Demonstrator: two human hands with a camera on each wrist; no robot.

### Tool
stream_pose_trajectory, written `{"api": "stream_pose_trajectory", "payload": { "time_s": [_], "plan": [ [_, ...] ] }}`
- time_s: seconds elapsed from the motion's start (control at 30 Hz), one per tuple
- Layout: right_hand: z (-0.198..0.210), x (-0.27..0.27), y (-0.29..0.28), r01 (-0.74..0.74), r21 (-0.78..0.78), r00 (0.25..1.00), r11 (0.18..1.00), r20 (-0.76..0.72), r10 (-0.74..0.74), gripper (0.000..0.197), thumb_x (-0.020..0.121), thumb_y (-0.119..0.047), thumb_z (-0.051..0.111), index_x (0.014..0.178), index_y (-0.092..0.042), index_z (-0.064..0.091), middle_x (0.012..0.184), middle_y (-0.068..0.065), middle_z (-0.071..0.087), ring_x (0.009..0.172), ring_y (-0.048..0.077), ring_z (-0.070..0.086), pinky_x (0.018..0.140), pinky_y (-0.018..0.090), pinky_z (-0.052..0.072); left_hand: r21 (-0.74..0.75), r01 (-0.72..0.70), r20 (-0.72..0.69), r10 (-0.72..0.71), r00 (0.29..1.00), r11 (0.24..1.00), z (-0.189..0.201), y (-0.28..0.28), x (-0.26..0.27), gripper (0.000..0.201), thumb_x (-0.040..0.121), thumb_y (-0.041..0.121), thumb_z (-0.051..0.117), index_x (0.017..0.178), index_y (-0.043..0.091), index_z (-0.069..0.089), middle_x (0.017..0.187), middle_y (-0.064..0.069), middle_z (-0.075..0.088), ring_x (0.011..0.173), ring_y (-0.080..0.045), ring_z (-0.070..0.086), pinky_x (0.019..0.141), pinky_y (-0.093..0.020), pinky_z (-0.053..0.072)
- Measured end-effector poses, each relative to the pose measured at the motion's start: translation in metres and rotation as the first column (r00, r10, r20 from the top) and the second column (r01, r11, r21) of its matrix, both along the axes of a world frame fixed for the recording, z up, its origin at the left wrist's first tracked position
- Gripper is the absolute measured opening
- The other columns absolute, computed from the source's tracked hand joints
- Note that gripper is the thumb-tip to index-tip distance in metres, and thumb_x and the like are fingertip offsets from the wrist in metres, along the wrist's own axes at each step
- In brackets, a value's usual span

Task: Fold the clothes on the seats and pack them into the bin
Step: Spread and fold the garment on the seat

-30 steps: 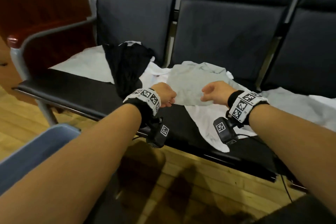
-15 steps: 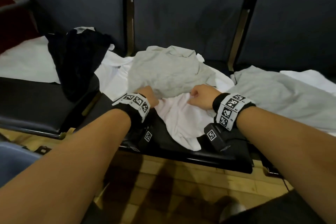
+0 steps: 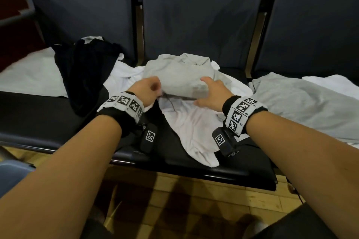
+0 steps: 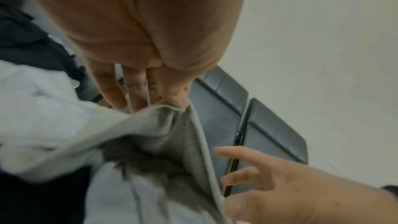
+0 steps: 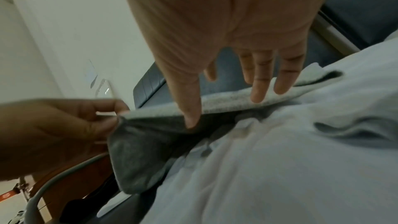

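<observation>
Here, on the middle seat (image 3: 223,165), the left hand (image 3: 146,91) pinches the near edge of a grey shirt (image 3: 178,77) in its grip; the right hand (image 3: 213,91), fingers spread and released, rests against that edge.

bin (image 3: 11,176) cut off, grey garment (image 3: 180,77) edge blurred

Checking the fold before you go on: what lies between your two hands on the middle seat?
The near edge of the grey shirt spans it: left hand pinches one end, right hand is open at the other. Head view shows it best.
</observation>
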State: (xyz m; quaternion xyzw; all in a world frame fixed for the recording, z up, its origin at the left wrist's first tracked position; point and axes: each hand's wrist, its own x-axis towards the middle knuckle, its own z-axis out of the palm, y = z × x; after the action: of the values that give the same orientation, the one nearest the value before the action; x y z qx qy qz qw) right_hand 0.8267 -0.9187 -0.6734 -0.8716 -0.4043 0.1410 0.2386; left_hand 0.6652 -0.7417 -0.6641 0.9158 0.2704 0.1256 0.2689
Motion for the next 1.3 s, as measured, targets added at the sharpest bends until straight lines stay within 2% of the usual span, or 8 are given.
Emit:
{"api": "stream_pose_trajectory", "payload": {
  "time_s": [0.17,0.23,0.3,0.43,0.67,0.9,1.1,1.3],
  "plan": [
    [-0.002,-0.007,0.016,-0.046,-0.001,0.998,0.999,0.039,0.046,0.052,0.069,-0.060,0.070,0.117,-0.044,0.062,0.118,0.009,0.048,0.113,0.030,0.050,0.100,0.042,0.046,-0.187,0.188,0.196,-0.151,0.969,0.964,0.028,-0.016,-0.015,0.022,0.095,0.009,0.051,0.079,0.025,0.046,0.068,0.000,0.053,0.067,-0.016,0.051,0.070,-0.036,0.045],
    [0.005,-0.013,0.017,0.016,0.070,0.995,0.997,0.095,-0.023,0.007,0.078,-0.041,0.064,0.080,-0.036,0.067,0.095,0.005,0.057,0.100,0.034,0.057,0.087,0.045,0.051,-0.196,0.164,0.164,-0.133,0.978,0.967,0.031,-0.028,-0.021,0.016,0.098,0.014,0.048,0.084,0.020,0.044,0.060,0.002,0.048,0.050,-0.004,0.045,0.056,-0.020,0.040],
    [0.012,-0.015,0.014,0.022,0.207,0.994,0.978,0.099,-0.043,0.019,0.088,-0.015,0.053,0.077,-0.030,0.059,0.088,0.001,0.059,0.091,0.029,0.058,0.080,0.036,0.049,-0.170,0.121,0.140,-0.098,0.985,0.978,0.031,-0.034,-0.027,0.011,0.099,0.021,0.048,0.092,0.015,0.043,0.060,0.003,0.046,0.043,0.000,0.042,0.048,-0.013,0.035],
    [0.036,-0.024,-0.001,-0.069,0.420,0.998,0.905,0.032,0.061,0.022,0.091,-0.003,0.041,0.092,-0.018,0.058,0.078,-0.004,0.056,0.068,0.008,0.051,0.058,0.017,0.039,0.040,0.085,-0.085,-0.082,0.993,0.996,0.032,-0.028,-0.042,0.031,0.088,0.036,0.065,0.102,0.014,0.049,0.084,0.002,0.054,0.078,-0.015,0.054,0.067,-0.025,0.038],
    [0.049,-0.023,-0.024,-0.228,0.095,0.970,0.969,0.111,0.217,0.023,0.083,-0.035,0.075,0.078,-0.014,0.066,0.066,-0.001,0.056,0.061,0.011,0.049,0.055,0.023,0.037,0.210,-0.051,-0.252,0.105,0.962,0.976,0.028,-0.018,-0.068,0.012,0.088,0.011,0.058,0.092,0.018,0.067,0.095,-0.006,0.063,0.092,-0.024,0.058,0.074,-0.028,0.042],
    [0.033,-0.011,-0.047,-0.161,-0.166,0.974,0.973,0.135,0.184,0.030,0.081,-0.023,0.076,0.062,-0.024,0.052,0.064,-0.006,0.052,0.068,0.019,0.055,0.053,0.022,0.035,-0.250,0.035,0.231,0.025,0.973,0.968,0.035,-0.029,-0.074,0.035,0.090,0.006,0.049,0.075,0.036,0.062,0.076,0.009,0.061,0.074,-0.009,0.056,0.073,-0.022,0.045],
    [0.041,0.007,-0.058,0.143,0.456,0.975,0.878,0.090,-0.205,0.022,0.090,0.001,0.041,0.090,-0.015,0.056,0.084,0.008,0.058,0.079,0.027,0.055,0.070,0.033,0.043,-0.142,0.095,0.455,-0.020,0.890,0.985,0.070,-0.051,-0.076,0.011,0.086,0.018,0.067,0.095,0.016,0.061,0.071,0.010,0.058,0.064,0.000,0.052,0.064,-0.011,0.043],
    [0.047,0.016,-0.069,0.073,0.315,0.984,0.946,0.130,-0.119,0.022,0.083,-0.001,0.054,0.071,-0.019,0.062,0.076,0.005,0.063,0.079,0.027,0.060,0.073,0.034,0.048,0.132,-0.055,-0.181,0.078,0.980,0.990,0.045,-0.031,-0.094,0.022,0.085,0.028,0.069,0.075,0.009,0.068,0.067,-0.004,0.055,0.076,-0.023,0.055,0.068,-0.026,0.038]
  ]
}}
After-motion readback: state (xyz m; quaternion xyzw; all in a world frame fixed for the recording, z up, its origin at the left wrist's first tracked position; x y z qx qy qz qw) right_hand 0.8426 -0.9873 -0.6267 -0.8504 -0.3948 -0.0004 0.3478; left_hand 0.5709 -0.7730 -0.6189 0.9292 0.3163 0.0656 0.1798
